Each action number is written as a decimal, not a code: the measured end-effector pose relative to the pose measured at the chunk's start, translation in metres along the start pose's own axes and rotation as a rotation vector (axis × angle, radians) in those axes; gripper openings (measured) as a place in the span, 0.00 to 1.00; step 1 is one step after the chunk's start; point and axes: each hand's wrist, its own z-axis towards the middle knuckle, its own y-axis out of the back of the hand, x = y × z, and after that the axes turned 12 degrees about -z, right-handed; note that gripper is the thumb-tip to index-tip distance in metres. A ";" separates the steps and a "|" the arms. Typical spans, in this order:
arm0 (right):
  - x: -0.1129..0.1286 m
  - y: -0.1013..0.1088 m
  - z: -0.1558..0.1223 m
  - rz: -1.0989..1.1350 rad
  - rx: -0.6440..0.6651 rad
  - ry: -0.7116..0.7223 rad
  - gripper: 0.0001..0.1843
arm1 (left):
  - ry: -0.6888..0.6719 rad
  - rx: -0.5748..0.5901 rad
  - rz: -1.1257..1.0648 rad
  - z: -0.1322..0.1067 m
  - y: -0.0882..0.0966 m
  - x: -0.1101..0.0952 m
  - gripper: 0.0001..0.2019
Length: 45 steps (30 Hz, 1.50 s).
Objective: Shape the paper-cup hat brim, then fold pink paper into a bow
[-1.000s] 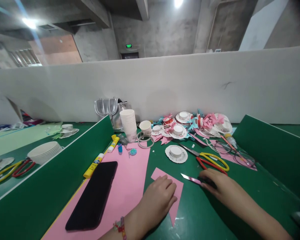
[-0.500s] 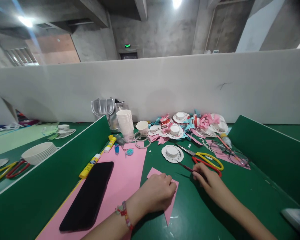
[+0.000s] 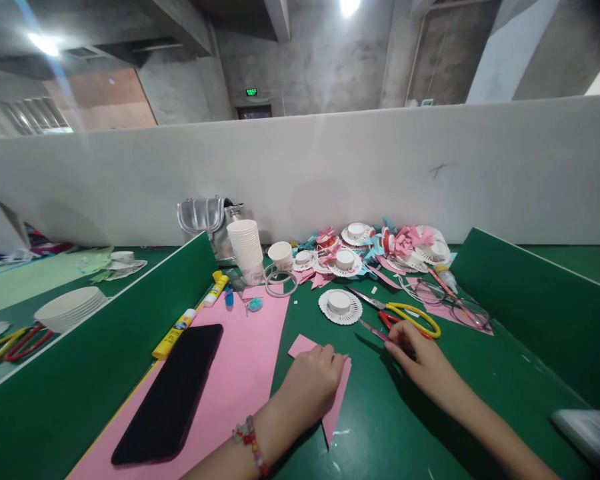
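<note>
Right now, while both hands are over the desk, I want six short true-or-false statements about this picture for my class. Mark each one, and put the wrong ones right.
1. The right hand holds a knife. True.
2. The scissors have yellow and red handles. True.
3. The left hand holds the scissors. False: it is on a pink paper piece.
4. The cup stack stands in front of the bag. True.
5. The phone lies on the bag. False: it lies on the pink sheet.
6. The glasses lie left of the phone. False: they lie to its right.
</note>
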 end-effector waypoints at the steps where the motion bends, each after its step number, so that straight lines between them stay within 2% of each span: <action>1: -0.001 0.004 0.000 -0.004 0.004 0.007 0.05 | 0.002 -0.026 -0.020 -0.002 0.000 0.002 0.07; 3: 0.000 0.012 -0.001 0.014 0.096 0.026 0.06 | 0.015 -0.079 -0.067 -0.007 -0.001 0.005 0.08; 6: 0.007 0.023 -0.007 0.116 0.337 0.044 0.05 | 0.054 -0.130 -0.148 -0.011 -0.001 0.007 0.11; 9: 0.016 0.028 -0.013 0.101 0.410 0.111 0.03 | 0.088 -0.142 -0.188 -0.013 0.000 0.007 0.10; 14: 0.026 0.022 -0.017 -0.091 0.353 0.147 0.05 | 0.101 -0.130 -0.216 -0.014 -0.001 0.007 0.08; 25: 0.041 0.004 -0.020 -0.211 0.216 0.105 0.06 | -0.015 -0.203 -0.140 -0.020 -0.008 0.006 0.11; 33: 0.042 0.008 -0.020 -0.225 0.241 0.099 0.05 | 0.010 -0.184 -0.114 -0.019 -0.009 0.006 0.09; 39: 0.045 0.001 -0.021 -0.238 0.205 0.098 0.05 | 0.020 -0.148 -0.148 -0.018 -0.006 0.004 0.06; 45: 0.045 -0.002 -0.022 -0.224 0.179 0.094 0.05 | 0.005 -0.153 -0.143 -0.017 -0.003 0.003 0.07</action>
